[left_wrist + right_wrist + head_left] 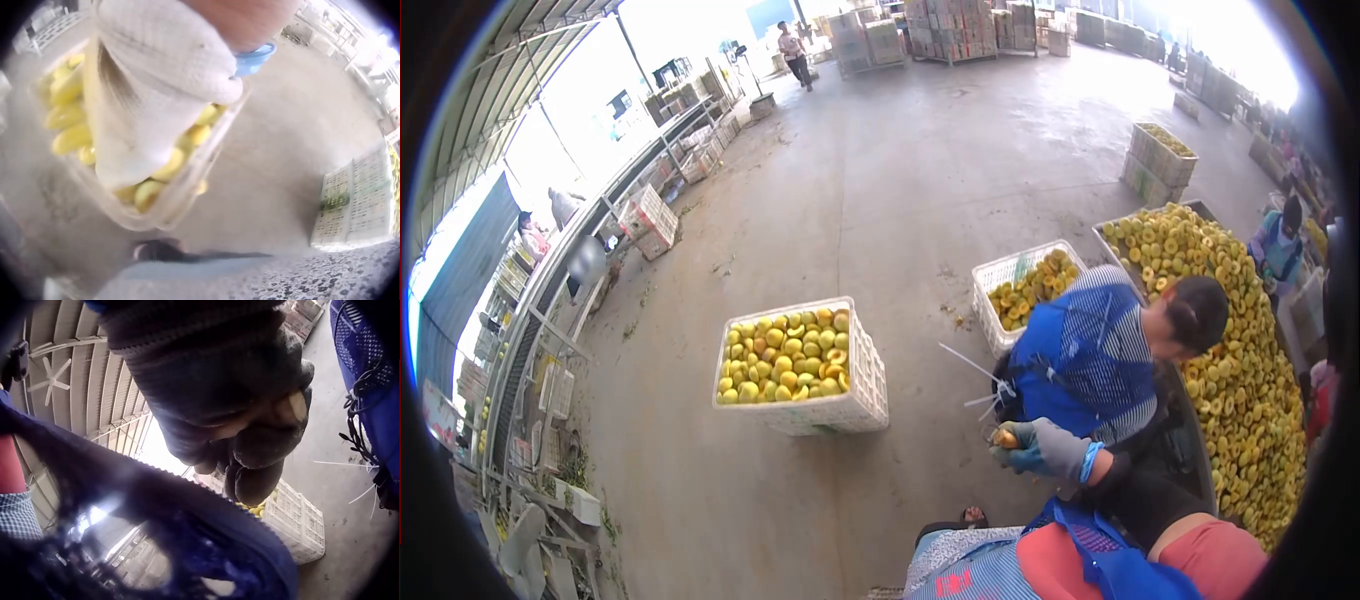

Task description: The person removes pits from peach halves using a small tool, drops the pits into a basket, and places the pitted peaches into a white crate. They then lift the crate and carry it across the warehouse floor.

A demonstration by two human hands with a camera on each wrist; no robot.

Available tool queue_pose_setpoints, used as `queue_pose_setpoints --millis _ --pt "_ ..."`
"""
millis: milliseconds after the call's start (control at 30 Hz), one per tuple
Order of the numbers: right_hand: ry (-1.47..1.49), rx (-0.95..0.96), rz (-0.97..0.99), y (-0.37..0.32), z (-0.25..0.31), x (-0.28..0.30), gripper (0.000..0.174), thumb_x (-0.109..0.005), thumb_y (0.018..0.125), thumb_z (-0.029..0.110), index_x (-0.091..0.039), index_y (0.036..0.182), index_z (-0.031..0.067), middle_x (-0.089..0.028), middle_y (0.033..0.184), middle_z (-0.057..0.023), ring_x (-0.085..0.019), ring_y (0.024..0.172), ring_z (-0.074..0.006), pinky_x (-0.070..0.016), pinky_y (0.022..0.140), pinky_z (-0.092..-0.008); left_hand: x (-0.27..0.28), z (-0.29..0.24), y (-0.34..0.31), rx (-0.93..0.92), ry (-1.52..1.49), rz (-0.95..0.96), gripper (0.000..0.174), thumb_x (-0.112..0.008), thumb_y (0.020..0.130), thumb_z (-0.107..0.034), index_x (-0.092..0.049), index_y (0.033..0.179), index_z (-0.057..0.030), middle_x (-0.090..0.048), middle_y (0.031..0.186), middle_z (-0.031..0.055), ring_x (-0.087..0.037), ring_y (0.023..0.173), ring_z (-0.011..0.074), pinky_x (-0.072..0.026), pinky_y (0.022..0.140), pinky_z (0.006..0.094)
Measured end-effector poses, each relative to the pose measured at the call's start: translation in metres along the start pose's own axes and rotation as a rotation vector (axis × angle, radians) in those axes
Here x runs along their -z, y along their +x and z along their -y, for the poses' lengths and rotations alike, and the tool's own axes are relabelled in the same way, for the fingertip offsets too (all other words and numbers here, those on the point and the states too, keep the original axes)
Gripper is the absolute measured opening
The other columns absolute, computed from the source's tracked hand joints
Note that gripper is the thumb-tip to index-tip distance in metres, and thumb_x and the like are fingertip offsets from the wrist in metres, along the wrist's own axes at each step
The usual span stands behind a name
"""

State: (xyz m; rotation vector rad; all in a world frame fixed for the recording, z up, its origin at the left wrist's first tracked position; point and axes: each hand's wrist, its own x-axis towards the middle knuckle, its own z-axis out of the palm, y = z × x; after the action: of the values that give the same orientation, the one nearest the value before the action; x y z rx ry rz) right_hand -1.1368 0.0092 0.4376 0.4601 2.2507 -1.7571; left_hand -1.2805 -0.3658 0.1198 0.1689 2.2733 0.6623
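My right hand, in a grey and blue glove with a blue band at the wrist, grips a small tool by its wooden handle. A thin metal loop shows at its end. In the right wrist view the curled fingers close round the handle, whose pale end pokes out. My left hand, in a white glove, hangs with fingers pointing down, overlapping a white crate of yellow fruit in the left wrist view. The head view does not show it.
A white crate of yellow-green fruit stands on the floor ahead. Right of it, a person in a blue apron bends beside another crate and a long bin heaped with halved yellow fruit. A conveyor runs along the left.
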Motion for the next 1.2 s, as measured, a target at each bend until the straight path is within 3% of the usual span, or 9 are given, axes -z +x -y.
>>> queue_pose_setpoints --millis 267,433,733,900,1000,1067,1133,1167,1200 --pt "-0.117 0.233 -0.269 0.159 0.045 0.099 0.026 -0.065 0.093 0.030 -0.061 0.100 0.0056 -0.064 0.073 -0.0150 -0.060 0.064 -0.0260 -0.0482 0.063 -0.0412 0.093 -0.219 0.178 -0.285 0.140 0.106 0.066 -0.052 0.093 -0.043 -0.038 0.148 -0.0090 -0.039 0.152 0.0194 -0.039 0.139 0.0365 -0.0357 0.112 0.0403" --pt "0.141 0.269 -0.510 0.234 0.034 0.135 0.018 -0.063 0.089 0.021 -0.061 0.100 0.0074 -0.062 0.074 -0.0031 -0.058 0.061 -0.0141 -0.0485 0.058 -0.0331 0.091 -0.351 0.268 -0.443 0.297 0.249 0.065 -0.052 0.094 -0.043 -0.040 0.148 -0.0101 -0.041 0.152 0.0187 -0.040 0.140 0.0362 -0.0365 0.112 0.0404" --pt "0.385 -0.018 -0.894 0.273 0.038 0.243 0.015 -0.065 0.088 0.021 -0.061 0.096 0.0099 -0.060 0.071 -0.0006 -0.057 0.058 -0.0133 -0.0465 0.053 -0.0313 0.109 -0.525 0.400 -0.581 0.384 0.426 0.062 -0.051 0.094 -0.043 -0.043 0.148 -0.0119 -0.043 0.152 0.0173 -0.041 0.140 0.0358 -0.0378 0.112 0.0406" --pt "0.374 -0.004 -0.838 0.381 0.057 0.298 0.016 -0.063 0.091 0.026 -0.061 0.098 0.0115 -0.058 0.070 0.0003 -0.055 0.058 -0.0122 -0.0460 0.053 -0.0299 0.210 -0.497 0.520 -0.391 0.351 0.361 0.061 -0.050 0.095 -0.043 -0.045 0.148 -0.0129 -0.044 0.152 0.0166 -0.042 0.140 0.0355 -0.0385 0.112 0.0407" --pt "0.289 -0.022 -0.694 0.385 0.063 0.319 0.017 -0.062 0.092 0.023 -0.065 0.097 0.0071 -0.061 0.075 0.0015 -0.058 0.067 -0.0087 -0.0503 0.059 -0.0287 0.293 -0.371 0.551 -0.131 0.596 0.320 0.061 -0.050 0.095 -0.043 -0.046 0.148 -0.0135 -0.045 0.152 0.0162 -0.042 0.140 0.0353 -0.0389 0.112 0.0408" --pt "0.391 -0.098 -0.691 0.392 0.095 0.339 0.019 -0.065 0.095 0.024 -0.067 0.099 0.0059 -0.065 0.078 -0.0008 -0.061 0.070 -0.0088 -0.0510 0.060 -0.0267 0.330 -0.274 0.552 -0.101 0.907 0.467 0.060 -0.050 0.095 -0.043 -0.046 0.148 -0.0139 -0.045 0.152 0.0159 -0.042 0.141 0.0352 -0.0392 0.112 0.0408" --pt "0.411 -0.209 -0.710 0.418 0.104 0.355 0.017 -0.065 0.096 0.021 -0.066 0.103 0.0058 -0.069 0.077 -0.0060 -0.060 0.056 -0.0089 -0.0481 0.050 -0.0243 0.342 -0.217 0.550 0.012 0.845 0.551 0.060 -0.049 0.095 -0.043 -0.047 0.148 -0.0143 -0.046 0.152 0.0156 -0.043 0.141 0.0351 -0.0395 0.112 0.0409" --pt "0.443 -0.218 -0.686 0.446 0.109 0.364 0.017 -0.065 0.096 0.022 -0.066 0.103 0.0065 -0.069 0.075 -0.0055 -0.057 0.052 -0.0082 -0.0459 0.047 -0.0243 0.353 -0.206 0.550 0.231 0.450 0.290 0.064 -0.059 0.086 -0.053 -0.064 0.131 -0.0090 -0.059 0.139 0.0175 -0.053 0.130 0.0356 -0.0415 0.108 0.0433" --pt "0.490 -0.251 -0.694 0.470 0.116 0.368 0.017 -0.065 0.096 0.022 -0.065 0.104 0.0072 -0.068 0.072 -0.0050 -0.054 0.048 -0.0076 -0.0436 0.045 -0.0242 0.370 -0.247 0.533 0.312 0.392 0.096 0.052 -0.059 0.087 -0.053 -0.074 0.114 -0.0104 -0.069 0.121 0.0163 -0.062 0.118 0.0363 -0.0480 0.100 0.0417"
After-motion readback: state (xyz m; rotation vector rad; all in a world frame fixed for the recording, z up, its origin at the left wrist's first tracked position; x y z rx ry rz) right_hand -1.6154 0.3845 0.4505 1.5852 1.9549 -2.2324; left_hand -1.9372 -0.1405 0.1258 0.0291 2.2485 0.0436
